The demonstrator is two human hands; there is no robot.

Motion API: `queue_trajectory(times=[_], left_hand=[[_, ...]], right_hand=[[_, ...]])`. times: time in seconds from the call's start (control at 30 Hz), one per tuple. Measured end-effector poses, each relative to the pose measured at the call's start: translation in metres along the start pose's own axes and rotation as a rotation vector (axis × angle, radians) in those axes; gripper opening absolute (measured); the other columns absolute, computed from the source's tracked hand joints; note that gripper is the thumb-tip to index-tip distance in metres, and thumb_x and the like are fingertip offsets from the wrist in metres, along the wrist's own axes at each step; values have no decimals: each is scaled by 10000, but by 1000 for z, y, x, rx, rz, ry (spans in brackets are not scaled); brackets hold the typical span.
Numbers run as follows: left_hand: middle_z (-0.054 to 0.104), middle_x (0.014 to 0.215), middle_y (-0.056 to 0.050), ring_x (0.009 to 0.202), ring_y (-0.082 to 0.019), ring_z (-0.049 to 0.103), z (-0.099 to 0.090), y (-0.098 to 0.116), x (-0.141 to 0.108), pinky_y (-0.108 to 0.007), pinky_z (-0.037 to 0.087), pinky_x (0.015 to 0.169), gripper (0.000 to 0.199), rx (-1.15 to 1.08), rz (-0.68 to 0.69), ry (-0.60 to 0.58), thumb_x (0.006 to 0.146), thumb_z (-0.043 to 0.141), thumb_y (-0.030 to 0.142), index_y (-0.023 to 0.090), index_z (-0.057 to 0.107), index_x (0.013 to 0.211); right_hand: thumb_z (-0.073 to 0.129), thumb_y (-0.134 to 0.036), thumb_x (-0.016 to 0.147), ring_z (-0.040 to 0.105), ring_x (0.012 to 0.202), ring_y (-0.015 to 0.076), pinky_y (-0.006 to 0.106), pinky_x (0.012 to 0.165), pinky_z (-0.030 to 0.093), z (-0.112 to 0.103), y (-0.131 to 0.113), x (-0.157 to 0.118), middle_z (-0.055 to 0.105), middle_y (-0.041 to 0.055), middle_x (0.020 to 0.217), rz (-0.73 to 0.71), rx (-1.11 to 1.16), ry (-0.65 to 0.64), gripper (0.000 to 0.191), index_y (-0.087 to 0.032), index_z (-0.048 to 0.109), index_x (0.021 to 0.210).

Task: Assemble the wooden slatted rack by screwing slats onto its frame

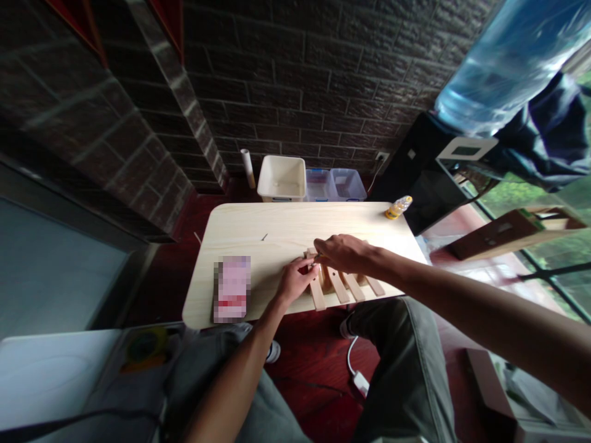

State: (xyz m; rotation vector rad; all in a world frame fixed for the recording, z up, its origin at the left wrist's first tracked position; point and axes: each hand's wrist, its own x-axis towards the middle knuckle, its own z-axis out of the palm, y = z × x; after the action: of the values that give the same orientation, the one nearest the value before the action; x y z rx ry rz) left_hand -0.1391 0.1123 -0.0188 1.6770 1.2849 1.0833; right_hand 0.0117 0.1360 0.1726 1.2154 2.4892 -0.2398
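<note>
Several light wooden slats (337,285) lie side by side across a brownish piece at the table's front right, and dark round marks show on some of them. My left hand (297,278) is at the leftmost slat, its fingers pinched near the slat's upper part. Just above and to the right, my right hand (340,251) is closed, its fingertips almost meeting those of my left hand. Something small and dark shows between the two hands, too small to name. A thin dark metal piece (264,236) lies alone on the pale tabletop (231,227).
A pixelated pink item (233,289) lies at the table's left. A bottle with yellow contents (399,208) stands at the back right corner. Behind the table are a cream bin (282,177) and clear plastic bins (347,183). A white power strip (361,384) lies on the floor.
</note>
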Motion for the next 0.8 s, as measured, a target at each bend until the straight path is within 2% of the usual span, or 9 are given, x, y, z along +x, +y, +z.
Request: queue_trajectory(times=[0.1,0.23,0.37,0.47,0.57,0.7,0.8], left_hand=[[650,744,-5,645,-98,548,0,0,0,-190,439,609,165,-13,-7,-4,837,657,278,177,768,906],[637,741,0,642,-97,539,1,-1,0,-185,425,591,151,-26,-6,-7,836,639,264,174,755,873],[624,741,3,657,-93,537,1,-1,1,-189,424,631,149,15,8,-6,839,642,275,169,725,777],[626,748,2,663,-92,539,1,-1,1,-193,424,644,156,28,12,-14,837,646,274,166,713,747],[633,749,0,666,-98,547,0,0,1,-199,431,649,152,33,10,-12,841,647,288,171,733,795],[647,751,-4,679,-110,562,0,-1,1,-208,445,658,179,28,8,-12,845,647,312,182,759,894],[649,758,-6,683,-110,563,1,-4,1,-209,449,658,174,14,16,-15,848,641,298,187,762,908]], right_hand=[[474,-349,1017,699,825,221,254,630,432,1,-2,0,714,138,963,1,-27,12,291,-139,527,1212],[523,-300,985,689,880,216,271,680,458,2,0,-2,700,145,1068,-104,-30,44,341,-146,497,1288],[466,-206,996,680,853,192,264,655,434,0,2,-3,702,102,1053,-177,-33,49,241,-174,556,1217],[433,-194,1008,679,785,181,250,603,398,0,2,-3,713,72,972,-163,-15,36,221,-183,578,1174],[446,-237,1015,685,767,190,245,581,382,2,1,-1,718,84,931,-117,-38,37,206,-171,574,1163],[487,-352,1010,695,810,216,252,615,404,4,2,2,716,122,940,-50,-76,39,269,-152,556,1176],[499,-371,996,689,842,226,268,646,418,6,6,2,712,134,989,-54,-66,42,317,-147,535,1217]])
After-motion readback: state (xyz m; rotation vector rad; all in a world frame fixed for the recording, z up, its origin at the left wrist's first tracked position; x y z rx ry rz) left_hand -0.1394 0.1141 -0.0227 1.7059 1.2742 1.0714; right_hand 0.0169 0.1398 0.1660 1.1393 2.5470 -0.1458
